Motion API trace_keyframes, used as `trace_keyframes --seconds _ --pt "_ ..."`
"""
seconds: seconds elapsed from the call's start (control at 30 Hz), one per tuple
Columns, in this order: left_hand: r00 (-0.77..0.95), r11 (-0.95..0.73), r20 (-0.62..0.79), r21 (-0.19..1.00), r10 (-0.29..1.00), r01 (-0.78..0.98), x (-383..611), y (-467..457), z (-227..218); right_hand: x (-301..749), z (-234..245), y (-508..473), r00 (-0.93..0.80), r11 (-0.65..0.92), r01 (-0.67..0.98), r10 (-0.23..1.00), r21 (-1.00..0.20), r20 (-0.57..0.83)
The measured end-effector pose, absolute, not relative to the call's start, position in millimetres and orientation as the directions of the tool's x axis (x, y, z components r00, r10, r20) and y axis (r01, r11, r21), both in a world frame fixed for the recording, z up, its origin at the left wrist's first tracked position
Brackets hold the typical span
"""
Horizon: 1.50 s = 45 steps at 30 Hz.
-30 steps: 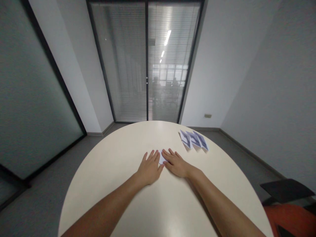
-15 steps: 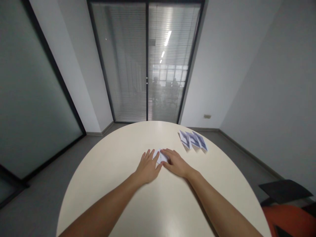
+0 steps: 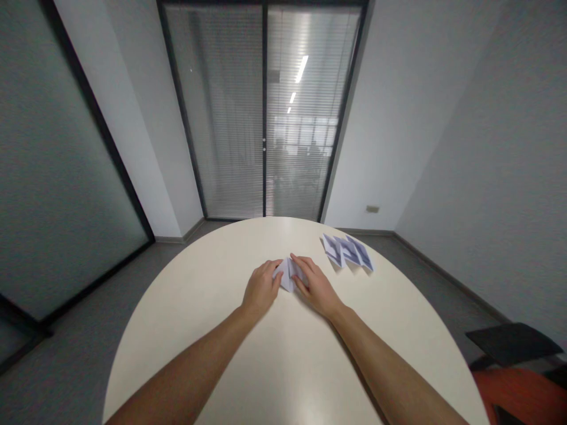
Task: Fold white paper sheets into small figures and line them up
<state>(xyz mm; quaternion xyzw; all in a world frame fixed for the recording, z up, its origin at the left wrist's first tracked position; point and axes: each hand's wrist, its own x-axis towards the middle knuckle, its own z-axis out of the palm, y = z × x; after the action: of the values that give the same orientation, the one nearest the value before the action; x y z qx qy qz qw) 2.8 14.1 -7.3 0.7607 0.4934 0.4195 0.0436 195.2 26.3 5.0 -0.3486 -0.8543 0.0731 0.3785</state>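
Between my hands is a small piece of folded white paper [image 3: 286, 277], with a crease running down its middle. My left hand [image 3: 262, 284] grips its left side, thumb in front and fingers behind. On the right side, my right hand [image 3: 315, 284] pinches the paper between thumb and fingers. The paper's halves angle away from the crease, and its outer edges are partly hidden by my fingers. Beyond my right hand, several folded paper pieces [image 3: 348, 252] stand in a zigzag row near the far right of the table.
A round cream table [image 3: 199, 342] spreads under my arms. At the lower right stands a chair with a red seat [image 3: 522, 395] and a black back [image 3: 514, 342]. Glass doors with blinds [image 3: 234, 147] are beyond the table.
My hands have gone from lying flat on the paper to gripping its two sides. The paper now rises along its crease. The zigzag row has stayed put.
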Motion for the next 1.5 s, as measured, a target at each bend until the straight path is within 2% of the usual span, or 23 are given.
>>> trace_keyframes --seconds 0.33,0.5,0.93,1.17,1.5 --pt "0.080 -0.564 0.658 0.571 0.749 0.596 5 8 4 192 13 24 -0.461 0.804 0.522 0.546 -0.283 0.700" --pt "0.045 -0.557 0.645 0.621 0.763 0.551 5 9 2 191 9 27 -0.442 0.801 0.528 0.542 -0.281 0.715" --pt "-0.053 -0.487 0.548 0.780 0.835 0.393 3 19 -10 194 -1 30 -0.279 0.671 0.544 0.711 -0.503 0.646" --pt "-0.159 -0.451 0.517 0.833 0.841 0.319 -2 26 -14 195 -4 34 -0.204 0.579 0.414 0.811 -0.702 0.549" --pt "-0.317 -0.374 0.453 0.884 0.833 0.281 -15 39 -24 202 -13 47 -0.110 0.576 0.412 0.801 -0.706 0.589"
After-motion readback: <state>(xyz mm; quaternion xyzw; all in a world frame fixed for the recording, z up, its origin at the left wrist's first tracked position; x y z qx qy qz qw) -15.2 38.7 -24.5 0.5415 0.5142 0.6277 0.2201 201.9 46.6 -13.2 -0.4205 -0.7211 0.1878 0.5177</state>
